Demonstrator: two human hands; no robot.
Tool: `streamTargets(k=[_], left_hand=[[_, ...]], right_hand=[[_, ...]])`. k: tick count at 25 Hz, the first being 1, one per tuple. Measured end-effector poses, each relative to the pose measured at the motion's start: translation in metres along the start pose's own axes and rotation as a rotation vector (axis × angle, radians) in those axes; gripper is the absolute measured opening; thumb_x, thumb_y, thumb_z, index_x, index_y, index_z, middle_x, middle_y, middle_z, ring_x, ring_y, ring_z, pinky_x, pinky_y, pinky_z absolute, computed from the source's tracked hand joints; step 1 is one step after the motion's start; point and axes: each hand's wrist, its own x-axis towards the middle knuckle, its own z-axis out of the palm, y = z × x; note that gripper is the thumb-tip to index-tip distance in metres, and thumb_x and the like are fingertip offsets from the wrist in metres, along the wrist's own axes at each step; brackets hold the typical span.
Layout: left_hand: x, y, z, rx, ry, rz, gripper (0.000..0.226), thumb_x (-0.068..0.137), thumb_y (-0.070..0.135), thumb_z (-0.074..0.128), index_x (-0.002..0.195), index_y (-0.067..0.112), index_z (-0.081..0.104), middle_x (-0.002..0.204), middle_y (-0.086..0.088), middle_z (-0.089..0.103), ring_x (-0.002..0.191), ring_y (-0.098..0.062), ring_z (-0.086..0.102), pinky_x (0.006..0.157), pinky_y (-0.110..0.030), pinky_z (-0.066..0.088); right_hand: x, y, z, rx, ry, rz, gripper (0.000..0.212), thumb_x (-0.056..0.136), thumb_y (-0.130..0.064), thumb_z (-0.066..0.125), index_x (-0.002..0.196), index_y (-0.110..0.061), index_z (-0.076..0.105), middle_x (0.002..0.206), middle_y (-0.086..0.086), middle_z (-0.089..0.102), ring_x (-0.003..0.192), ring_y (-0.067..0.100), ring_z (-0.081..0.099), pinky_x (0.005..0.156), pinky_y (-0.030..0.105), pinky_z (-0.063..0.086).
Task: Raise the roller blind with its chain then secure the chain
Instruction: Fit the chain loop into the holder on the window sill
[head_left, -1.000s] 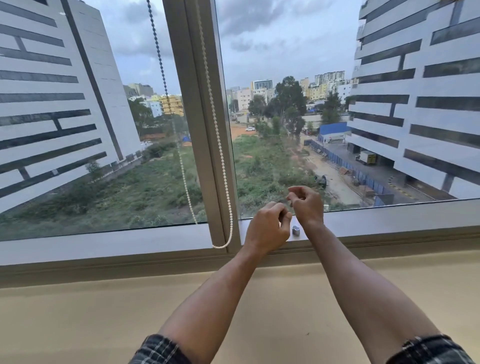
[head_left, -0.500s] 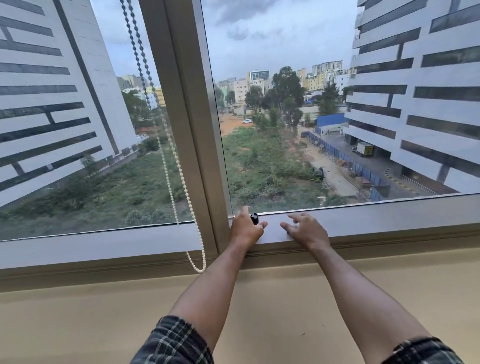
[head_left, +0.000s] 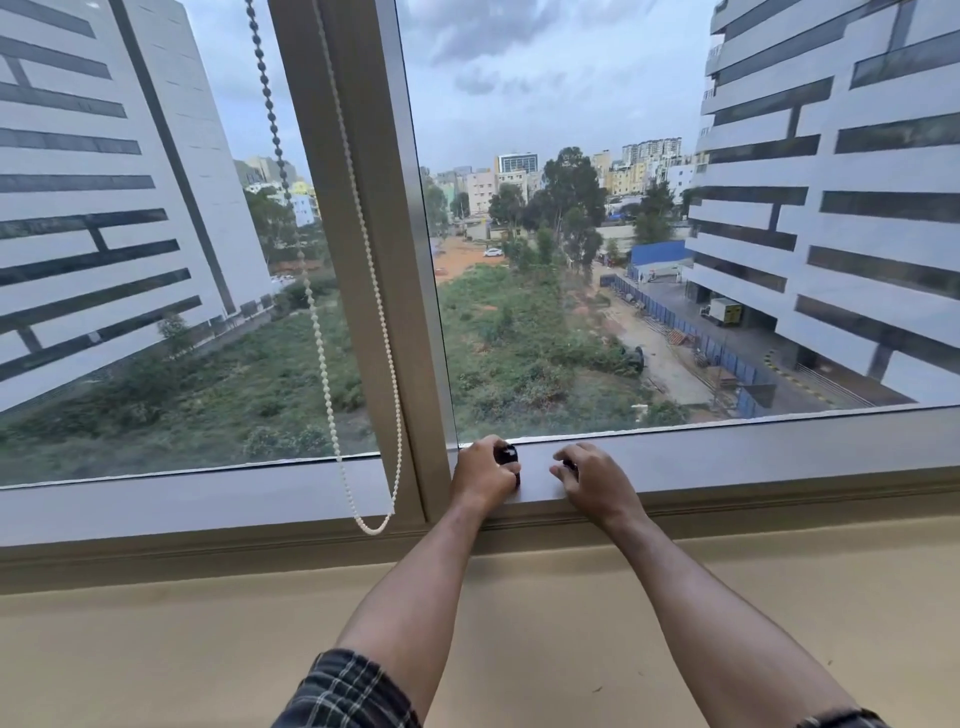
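Observation:
The white bead chain (head_left: 385, 332) hangs free in a long loop along the window's upright post (head_left: 363, 218); its lowest point (head_left: 374, 526) dangles just above the sill. Neither hand touches it. The blind itself is out of view above. My left hand (head_left: 482, 479) is on the lower window frame (head_left: 753, 447) just right of the post, closed around a small black piece (head_left: 507, 455). My right hand (head_left: 597, 480) rests on the same frame a little to the right. Its fingers are curled, and a dark bit shows under the fingertips.
A beige sill ledge (head_left: 208, 649) runs the full width below the frame. Large glass panes fill the view left and right of the post, with buildings and a green lot outside.
Both hands came down from mid-air onto the lower frame, and my left hand closed around the small black piece. My right hand's fingers went from flat to curled. The loose chain swung sideways.

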Motion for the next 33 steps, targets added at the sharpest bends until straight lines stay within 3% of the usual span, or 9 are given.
streamTargets(k=[5,9,12,15,17,19,22,27,33], left_hand=[[-0.023,-0.004,-0.014,-0.167,-0.056,0.014,0.020,0.091,0.024,0.068,0.110,0.017,0.067,0.095,0.002,0.069,0.087,-0.018,0.065,0.074,-0.027,0.050],[-0.045,-0.017,-0.035,-0.459,-0.185,-0.090,0.012,0.100,0.017,0.057,0.107,0.012,0.066,0.095,-0.002,0.063,0.083,-0.023,0.067,0.087,-0.043,0.056],[-0.072,-0.034,-0.061,-0.790,-0.411,-0.239,0.009,0.102,0.011,0.056,0.108,0.008,0.062,0.098,-0.011,0.057,0.070,-0.026,0.068,0.085,-0.052,0.058],[-0.086,-0.053,-0.086,-0.862,-0.472,-0.265,0.018,0.097,0.008,0.064,0.116,0.007,0.063,0.088,-0.007,0.059,0.074,-0.028,0.067,0.095,-0.060,0.053],[-0.093,-0.061,-0.099,-0.871,-0.443,-0.245,0.029,0.094,0.004,0.068,0.122,0.003,0.061,0.089,-0.008,0.057,0.076,-0.027,0.068,0.088,-0.051,0.058],[-0.100,-0.067,-0.110,-0.893,-0.404,-0.231,0.034,0.091,-0.002,0.068,0.124,-0.001,0.060,0.092,-0.011,0.055,0.078,-0.027,0.069,0.080,-0.042,0.062],[-0.110,-0.077,-0.123,-0.968,-0.385,-0.209,0.029,0.088,-0.008,0.068,0.116,-0.001,0.065,0.095,-0.014,0.061,0.085,-0.030,0.070,0.085,-0.040,0.063],[-0.117,-0.097,-0.141,-1.003,-0.404,-0.154,0.032,0.085,-0.003,0.073,0.117,0.000,0.070,0.110,-0.022,0.066,0.093,-0.026,0.072,0.086,-0.037,0.061],[-0.122,-0.113,-0.159,-0.971,-0.485,-0.137,0.030,0.082,0.006,0.075,0.111,0.011,0.077,0.101,-0.008,0.073,0.094,-0.029,0.074,0.084,-0.038,0.061]], right_hand=[[-0.006,-0.019,0.006,0.072,0.085,-0.033,0.018,0.097,-0.011,0.065,0.112,-0.002,0.068,0.112,0.017,0.069,0.099,0.036,0.066,0.083,0.042,0.052],[-0.011,-0.043,0.013,0.295,0.136,0.016,0.016,0.097,0.000,0.058,0.105,-0.003,0.071,0.104,0.013,0.070,0.096,0.025,0.061,0.080,0.028,0.042],[-0.019,-0.068,0.013,0.529,0.119,0.123,0.029,0.092,0.002,0.051,0.088,-0.013,0.075,0.085,0.003,0.072,0.079,0.014,0.062,0.071,0.028,0.043],[-0.025,-0.088,0.012,0.768,0.024,0.153,0.027,0.087,-0.005,0.052,0.077,-0.013,0.076,0.059,0.000,0.059,0.056,0.012,0.049,0.058,0.030,0.038],[-0.028,-0.101,0.014,0.883,-0.120,0.125,0.027,0.096,-0.022,0.058,0.085,-0.008,0.078,0.055,0.001,0.051,0.050,0.011,0.044,0.052,0.025,0.034],[-0.029,-0.116,0.020,0.900,-0.239,0.159,0.042,0.102,-0.042,0.058,0.092,-0.008,0.080,0.054,0.001,0.051,0.047,0.010,0.043,0.046,0.020,0.034],[-0.029,-0.138,0.030,0.868,-0.329,0.205,0.051,0.099,-0.057,0.057,0.093,-0.013,0.082,0.054,-0.002,0.054,0.048,0.010,0.045,0.045,0.018,0.035],[-0.029,-0.170,0.046,0.924,-0.462,0.201,0.051,0.087,-0.068,0.065,0.088,-0.021,0.084,0.056,-0.005,0.055,0.050,0.010,0.047,0.046,0.020,0.036],[-0.028,-0.201,0.052,0.981,-0.572,0.147,0.048,0.086,-0.061,0.072,0.102,-0.017,0.082,0.056,-0.006,0.044,0.048,0.009,0.037,0.052,0.025,0.030]])
